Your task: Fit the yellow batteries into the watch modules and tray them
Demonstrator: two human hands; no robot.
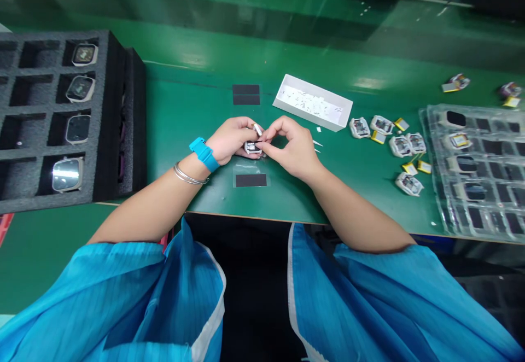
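Near the middle of the frame, above the green table point(180, 187), the left hand point(230, 139) holds an open watch case point(253, 147). The right hand point(292, 146) meets it from the other side, thumb and forefinger narrowly bent at the case; whether they grip anything is too small to tell. Just beyond lies a white box point(314, 102) holding small bits. Dark strips point(251, 180) lie nearer the person. Loose white cases point(409, 184) sit at right, beside a clear tray point(445, 209); watches point(68, 174) fill slots in a foam tray point(102, 132) at left.
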